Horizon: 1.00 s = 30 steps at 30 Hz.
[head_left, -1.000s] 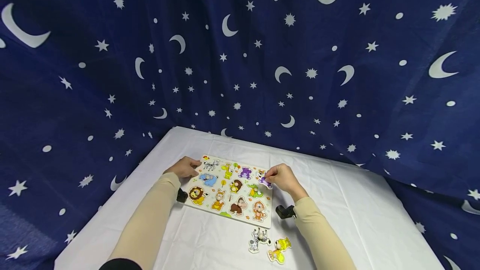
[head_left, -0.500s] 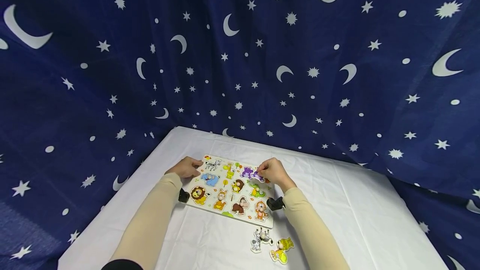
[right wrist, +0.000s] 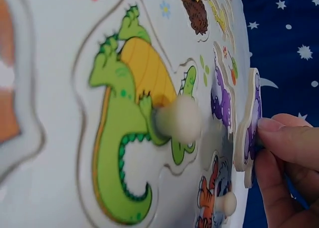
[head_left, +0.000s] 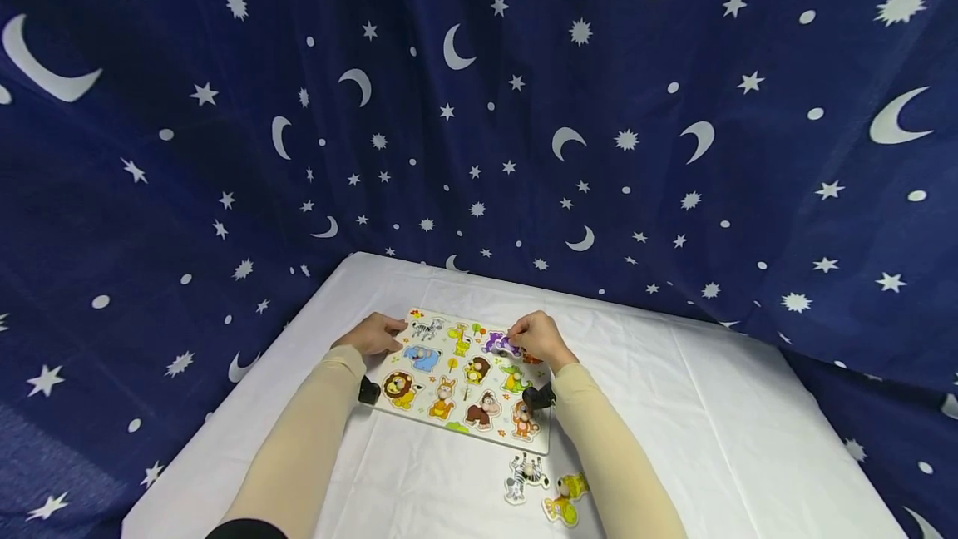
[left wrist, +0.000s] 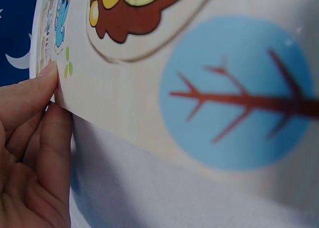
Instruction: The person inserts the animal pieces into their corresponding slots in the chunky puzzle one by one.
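A wooden animal puzzle board (head_left: 415,412) lies on the white table. My left hand (head_left: 370,333) pinches its left edge, thumb against finger in the left wrist view. With thumb and fingers, my right hand (head_left: 540,338) holds a purple animal piece (right wrist: 253,123) just off the board's upper right part. Beside the piece is the printed purple hippo shape (right wrist: 221,96). Knobbed pieces sit in the board, among them a green crocodile (right wrist: 124,153), a tiger (right wrist: 205,200), a lion (head_left: 400,389) and a monkey (head_left: 523,421). The fingers hide the held piece's knob.
A zebra piece (head_left: 525,479) and a giraffe piece (head_left: 566,499) lie on the table in front of the board's lower right corner. The white tablecloth (head_left: 674,422) extends to the right. Behind hangs a dark blue curtain (head_left: 419,90) with moons and stars.
The right hand has moved left with the purple piece, from over the tiger to beside the purple hippo shape. My left hand stays at the board's left edge.
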{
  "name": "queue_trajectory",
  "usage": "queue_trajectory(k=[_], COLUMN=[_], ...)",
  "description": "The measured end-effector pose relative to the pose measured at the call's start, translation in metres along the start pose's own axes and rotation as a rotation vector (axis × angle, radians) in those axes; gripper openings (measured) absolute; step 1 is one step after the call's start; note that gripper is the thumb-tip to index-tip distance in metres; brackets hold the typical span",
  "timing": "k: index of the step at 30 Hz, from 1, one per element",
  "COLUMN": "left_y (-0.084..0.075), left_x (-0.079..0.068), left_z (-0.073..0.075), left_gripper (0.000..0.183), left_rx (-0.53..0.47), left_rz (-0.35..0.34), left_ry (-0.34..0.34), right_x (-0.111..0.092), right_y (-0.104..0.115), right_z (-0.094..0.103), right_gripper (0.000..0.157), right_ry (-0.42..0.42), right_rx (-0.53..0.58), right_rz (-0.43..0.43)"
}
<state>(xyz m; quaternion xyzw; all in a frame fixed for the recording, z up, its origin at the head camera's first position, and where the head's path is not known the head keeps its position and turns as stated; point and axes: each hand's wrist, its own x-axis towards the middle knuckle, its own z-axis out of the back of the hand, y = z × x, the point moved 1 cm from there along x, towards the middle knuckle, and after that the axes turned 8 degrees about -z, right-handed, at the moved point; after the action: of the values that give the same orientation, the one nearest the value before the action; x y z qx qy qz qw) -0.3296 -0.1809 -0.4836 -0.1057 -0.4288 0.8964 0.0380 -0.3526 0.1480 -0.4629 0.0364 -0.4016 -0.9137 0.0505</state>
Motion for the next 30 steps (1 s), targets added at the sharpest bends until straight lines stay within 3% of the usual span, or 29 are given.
queue_trajectory(k=[17, 23, 30], left_y=[-0.003, -0.007, -0.005], left_x=[-0.003, -0.006, -0.004], left_z=[0.0, 0.002, 0.002], left_gripper=[0.055, 0.056, 0.057], left_rx=[0.006, -0.018, -0.017], left_rz=[0.003, -0.002, -0.001], left_ry=[-0.008, 0.001, 0.002], right_x=[0.009, 0.007, 0.009], right_y=[0.001, 0.006, 0.008], right_z=[-0.02, -0.021, -0.026], right_gripper=[0.011, 0.013, 0.009], right_ry=[0.046, 0.045, 0.034], right_rx=[0.027, 0.019, -0.005], right_rz=[-0.034, 0.039, -0.022])
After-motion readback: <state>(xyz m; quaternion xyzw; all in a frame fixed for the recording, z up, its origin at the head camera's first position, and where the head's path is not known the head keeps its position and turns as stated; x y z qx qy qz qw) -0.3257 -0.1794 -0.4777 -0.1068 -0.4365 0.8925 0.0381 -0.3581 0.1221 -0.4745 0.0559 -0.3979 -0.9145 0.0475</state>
